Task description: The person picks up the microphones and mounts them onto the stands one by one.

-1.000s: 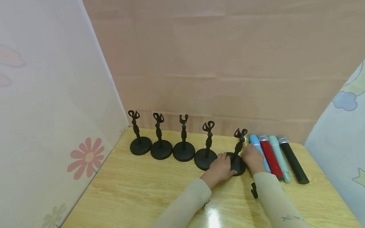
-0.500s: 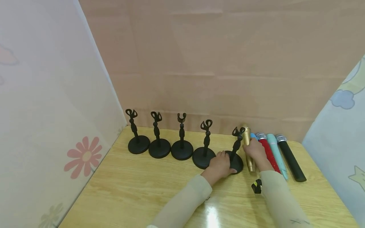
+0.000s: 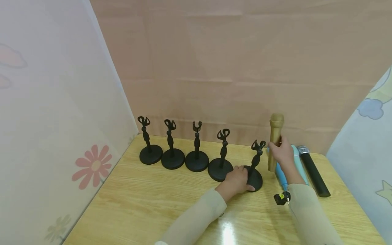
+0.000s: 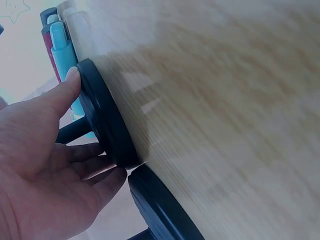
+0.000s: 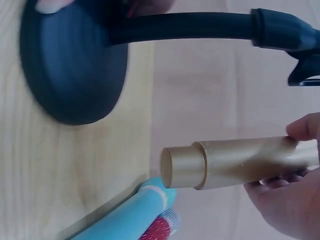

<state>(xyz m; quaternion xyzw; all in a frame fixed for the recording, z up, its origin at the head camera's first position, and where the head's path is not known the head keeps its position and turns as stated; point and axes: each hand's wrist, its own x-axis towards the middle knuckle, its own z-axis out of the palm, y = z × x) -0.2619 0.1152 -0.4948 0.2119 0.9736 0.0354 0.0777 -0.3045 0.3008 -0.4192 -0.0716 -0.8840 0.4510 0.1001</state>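
My left hand [image 3: 235,180] grips the round base of the rightmost black microphone stand [image 3: 255,180]. In the left wrist view, thumb and fingers span opposite edges of that base [image 4: 107,117]. My right hand [image 3: 283,154] holds a gold microphone [image 3: 275,126] nearly upright, head up, just right of the stand's clip [image 3: 258,145]. The right wrist view shows the microphone's bare tail end [image 5: 187,167] clear of the table, fingers round the body farther up. Behind the right hand and forearm lie a light-blue microphone [image 3: 281,177] and a teal one [image 3: 298,160], both partly hidden.
Several more black stands with empty clips run leftward in a row, the nearest [image 3: 219,169] close beside the held base. A black microphone [image 3: 315,172] lies at the far right. A red microphone [image 5: 156,229] shows in the right wrist view. A brown-covered wall [image 3: 196,75] stands behind the table.
My right hand has taken hold of the gold microphone and lifted it off the table, turning it upright beside the stand. The left hand has stayed on the base.
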